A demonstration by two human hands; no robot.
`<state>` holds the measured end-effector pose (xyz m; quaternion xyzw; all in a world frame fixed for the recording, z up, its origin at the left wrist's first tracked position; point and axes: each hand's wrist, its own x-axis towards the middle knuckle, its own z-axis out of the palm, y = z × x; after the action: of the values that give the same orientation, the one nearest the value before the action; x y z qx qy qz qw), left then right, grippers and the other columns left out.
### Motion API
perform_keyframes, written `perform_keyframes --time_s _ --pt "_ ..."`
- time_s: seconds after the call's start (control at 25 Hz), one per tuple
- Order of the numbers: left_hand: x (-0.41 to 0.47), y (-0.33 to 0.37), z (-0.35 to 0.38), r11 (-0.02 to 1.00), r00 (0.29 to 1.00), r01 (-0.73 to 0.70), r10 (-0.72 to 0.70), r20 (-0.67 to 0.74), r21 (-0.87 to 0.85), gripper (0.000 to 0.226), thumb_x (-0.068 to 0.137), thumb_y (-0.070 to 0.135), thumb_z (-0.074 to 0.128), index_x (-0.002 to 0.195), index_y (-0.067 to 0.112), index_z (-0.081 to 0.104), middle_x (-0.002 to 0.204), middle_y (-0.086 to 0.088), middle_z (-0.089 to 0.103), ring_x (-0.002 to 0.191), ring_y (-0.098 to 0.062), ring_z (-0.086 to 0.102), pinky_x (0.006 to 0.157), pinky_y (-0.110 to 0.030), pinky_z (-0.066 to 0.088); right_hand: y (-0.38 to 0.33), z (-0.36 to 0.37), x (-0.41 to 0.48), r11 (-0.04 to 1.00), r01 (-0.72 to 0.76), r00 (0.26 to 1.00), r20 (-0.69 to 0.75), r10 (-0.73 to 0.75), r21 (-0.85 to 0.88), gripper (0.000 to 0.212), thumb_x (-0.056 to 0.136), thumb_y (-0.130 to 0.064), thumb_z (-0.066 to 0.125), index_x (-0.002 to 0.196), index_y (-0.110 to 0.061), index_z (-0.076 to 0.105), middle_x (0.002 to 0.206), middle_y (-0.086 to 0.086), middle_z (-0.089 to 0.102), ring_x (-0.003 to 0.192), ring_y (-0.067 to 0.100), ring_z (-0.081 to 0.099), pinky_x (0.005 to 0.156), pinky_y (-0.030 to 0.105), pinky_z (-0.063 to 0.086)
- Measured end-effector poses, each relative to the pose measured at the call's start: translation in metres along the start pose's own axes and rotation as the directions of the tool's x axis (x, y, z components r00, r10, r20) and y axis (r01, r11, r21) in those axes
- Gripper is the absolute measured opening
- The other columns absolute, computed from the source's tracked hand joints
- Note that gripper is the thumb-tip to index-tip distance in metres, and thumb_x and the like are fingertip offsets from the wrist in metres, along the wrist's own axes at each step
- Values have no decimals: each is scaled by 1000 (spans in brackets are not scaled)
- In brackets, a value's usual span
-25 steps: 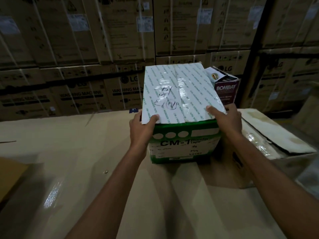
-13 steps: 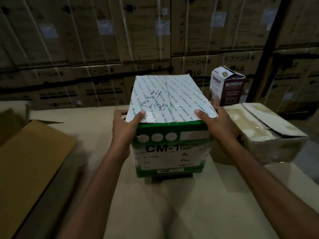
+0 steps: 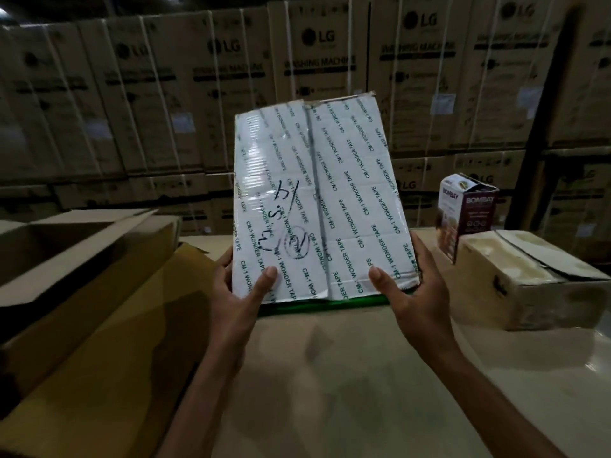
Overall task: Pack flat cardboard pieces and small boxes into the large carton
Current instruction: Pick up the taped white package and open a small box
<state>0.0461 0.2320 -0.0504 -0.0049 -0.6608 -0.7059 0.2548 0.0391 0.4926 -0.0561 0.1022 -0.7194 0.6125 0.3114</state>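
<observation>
- Large carton [image 3: 92,259] stands open at the left end of the bench [image 3: 330,375], with its near flap [image 3: 109,352] folded out toward the person; its inside is dark and I cannot tell what it already holds, so it is worth a look before anything goes down
- Left grip [image 3: 236,292] holds the lower left corner of the tape box [image 3: 317,206], thumb pressed on the printed white face and fingers hidden behind it; this side leads the swing, so it should pass above the flap and not catch on it
- The tape box sits between the two grips and appears lifted off the bench, just right of the carton, tipped so that its taped face looks at the camera; only a green strip shows along its bottom edge, and it should be levelled before it reaches the carton's mouth so that it goes in flat
- Right grip [image 3: 420,292] holds the lower right corner the same way, thumb on top and palm under the edge; both hold low on the box, so the far end could dip if the move is rushed
- Bombay box [image 3: 466,209] and a worn pale box [image 3: 529,285] wait on the bench at the right, well apart from the carton, so set the tape box against a wall to leave them room
</observation>
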Motion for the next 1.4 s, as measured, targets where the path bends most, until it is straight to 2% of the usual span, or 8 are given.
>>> perform_keyframes --time_s 0.12,0.4,0.52,0.8,0.92,1.08,1.24,1.4 --pt "-20 20 -31 999 999 -48 48 14 9 71 78 24 85 140 22 52 119 6 72 102 -10 73 73 -26 61 -27 11 -30 999 30 1000 -10 -29 23 69 86 -30 81 147 -27 49 130 -13 67 118 4 65 99 44 57" --pt "-70 65 -82 994 994 -105 105 -13 -17 60 79 19 86 129 33 56 120 7 73 109 -15 71 90 -46 60 -84 20 -73 993 107 994 -23 -106 40 72 85 -32 80 149 -25 49 132 -8 67 117 6 66 98 44 57" --pt "-92 86 -102 993 993 -119 119 -22 -6 59 80 20 86 125 39 54 119 8 72 109 -13 71 90 -44 60 -109 21 -89 987 157 987 -24 -157 33 71 87 -31 80 150 -23 49 136 -5 66 119 8 65 99 44 56" --pt "-87 167 -161 968 968 -252 252 -16 -22 70 83 24 83 142 28 46 124 6 67 109 -11 70 86 -38 62 -194 60 -97 949 302 953 -62 -298 94 66 91 -31 77 149 -17 49 133 -3 66 117 5 65 97 34 57" --pt "-63 204 -198 940 940 -341 341 7 -17 72 84 25 81 147 21 46 127 2 67 111 -12 70 82 -34 62 -233 96 -88 924 361 931 -95 -352 121 66 90 -37 78 147 -18 51 132 -1 67 118 10 66 97 41 58" --pt "-35 247 -268 899 898 -438 439 40 -33 63 90 19 75 145 19 44 124 1 66 109 -11 70 80 -35 62 -287 165 -85 888 443 895 -120 -430 122 68 92 -37 75 148 -9 48 130 1 67 115 6 67 92 35 60" --pt "5 280 -363 839 840 -542 539 59 40 59 92 27 73 143 12 47 129 -5 64 111 -14 70 80 -34 62 -322 260 -88 890 432 900 -131 -416 147 83 87 -56 76 150 -10 45 138 7 63 125 17 63 96 42 58" --pt "45 298 -450 858 860 -507 510 -17 79 61 86 36 78 138 13 57 125 -3 69 108 -15 71 81 -34 62 -345 358 -101 914 361 931 -128 -342 184 88 80 -67 75 147 -18 49 136 1 64 122 15 64 95 43 58"
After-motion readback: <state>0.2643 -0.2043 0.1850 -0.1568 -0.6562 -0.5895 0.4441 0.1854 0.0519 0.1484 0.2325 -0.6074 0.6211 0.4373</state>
